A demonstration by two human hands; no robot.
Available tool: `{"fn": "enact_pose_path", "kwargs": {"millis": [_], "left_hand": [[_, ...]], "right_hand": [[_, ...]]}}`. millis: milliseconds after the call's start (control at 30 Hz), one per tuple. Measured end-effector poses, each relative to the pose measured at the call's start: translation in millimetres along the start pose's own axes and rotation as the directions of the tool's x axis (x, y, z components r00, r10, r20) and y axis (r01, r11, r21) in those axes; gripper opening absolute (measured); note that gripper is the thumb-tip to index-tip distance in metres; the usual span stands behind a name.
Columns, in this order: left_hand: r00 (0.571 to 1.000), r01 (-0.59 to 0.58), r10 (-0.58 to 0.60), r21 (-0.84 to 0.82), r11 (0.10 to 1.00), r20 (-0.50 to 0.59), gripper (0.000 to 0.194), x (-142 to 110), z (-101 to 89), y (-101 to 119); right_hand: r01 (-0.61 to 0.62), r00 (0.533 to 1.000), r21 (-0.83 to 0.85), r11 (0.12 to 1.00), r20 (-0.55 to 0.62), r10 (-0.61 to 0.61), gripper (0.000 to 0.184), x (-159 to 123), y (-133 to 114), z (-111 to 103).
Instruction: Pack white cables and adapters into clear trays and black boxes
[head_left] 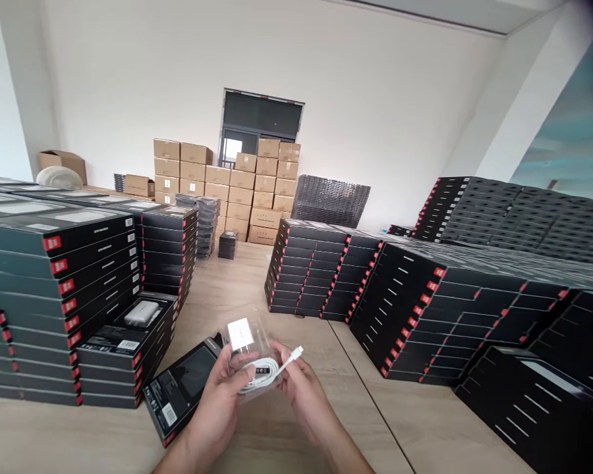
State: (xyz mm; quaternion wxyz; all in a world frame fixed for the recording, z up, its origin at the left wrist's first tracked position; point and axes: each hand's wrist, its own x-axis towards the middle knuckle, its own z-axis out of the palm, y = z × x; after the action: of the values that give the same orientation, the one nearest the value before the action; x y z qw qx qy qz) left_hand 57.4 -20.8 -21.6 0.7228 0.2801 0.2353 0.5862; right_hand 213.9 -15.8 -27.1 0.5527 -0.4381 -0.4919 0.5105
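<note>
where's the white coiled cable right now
In the head view, the white coiled cable sits in the clear plastic tray, just below the white charger, between the left hand and right hand.

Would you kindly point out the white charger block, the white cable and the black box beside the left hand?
White charger block (240,334), head view: middle of its face.
White cable (295,354), head view: on its loose plug end.
Black box (185,383), head view: upper face.
</note>
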Motion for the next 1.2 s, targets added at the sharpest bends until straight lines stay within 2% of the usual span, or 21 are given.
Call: {"fn": "enact_pose_path", "kwargs": {"millis": [100,167,233,333,400,500,600,700,767,800,900,1033,1200], "left_hand": [[1.000,-0.014,0.015,0.055,0.998,-0.008,0.042,-1,3.2,2],[0.998,-0.038,0.041,0.098,0.994,-0.036,0.040,0,3.0,0],[0.995,-0.072,0.082,0.155,0.985,-0.058,0.037,1,1.8,-3],[0.983,-0.140,0.166,0.264,0.954,-0.079,0.031,4,-0.2,-7],[0.972,-0.173,0.214,0.317,0.933,-0.097,0.029,6,-1.6,-8],[0.964,-0.184,0.236,0.331,0.925,-0.123,0.028,9,-3.6,-7],[0.970,-0.160,0.209,0.321,0.934,-0.125,0.032,8,-2.9,-3],[1.000,-0.019,0.021,0.219,0.976,-0.006,0.035,3,0.2,4],[0.986,0.105,-0.120,0.131,0.986,0.115,0.034,0,1.4,10],[0.977,0.137,-0.151,0.097,0.986,0.153,0.035,-2,1.5,13],[0.986,0.099,-0.098,0.002,0.995,0.134,0.041,-2,0.0,18],[1.000,-0.005,0.007,-0.074,0.997,0.028,0.046,2,-2.8,18],[0.999,-0.047,0.046,-0.076,0.996,-0.017,0.050,3,-4.3,16]], "right_hand": [[-0.061,0.996,0.009,0.998,0.066,0.060,0.052,-5,-6,-5],[-0.053,0.996,-0.048,0.997,0.073,0.057,0.052,-8,-8,-2],[0.021,0.999,-0.179,0.984,0.052,-0.012,0.050,-10,-7,5],[0.173,0.984,-0.391,0.904,0.021,-0.179,0.040,-9,-1,18],[0.218,0.972,-0.440,0.871,0.015,-0.235,0.036,-6,4,23],[0.142,0.990,-0.365,0.920,0.054,-0.131,0.035,-4,8,24],[0.052,0.993,-0.281,0.958,0.114,-0.020,0.035,-3,10,18],[0.028,0.993,-0.269,0.963,0.115,0.004,0.036,-6,9,13],[-0.004,0.988,-0.242,0.970,0.146,0.040,0.037,-8,8,11],[-0.013,0.985,-0.226,0.974,0.165,0.052,0.037,-9,7,11],[-0.015,0.986,-0.184,0.983,0.162,0.045,0.040,-12,4,12],[-0.008,0.999,-0.088,0.996,0.051,0.013,0.045,-13,-4,9],[0.113,0.988,-0.067,0.991,-0.101,-0.119,0.031,-14,-15,6]]}}
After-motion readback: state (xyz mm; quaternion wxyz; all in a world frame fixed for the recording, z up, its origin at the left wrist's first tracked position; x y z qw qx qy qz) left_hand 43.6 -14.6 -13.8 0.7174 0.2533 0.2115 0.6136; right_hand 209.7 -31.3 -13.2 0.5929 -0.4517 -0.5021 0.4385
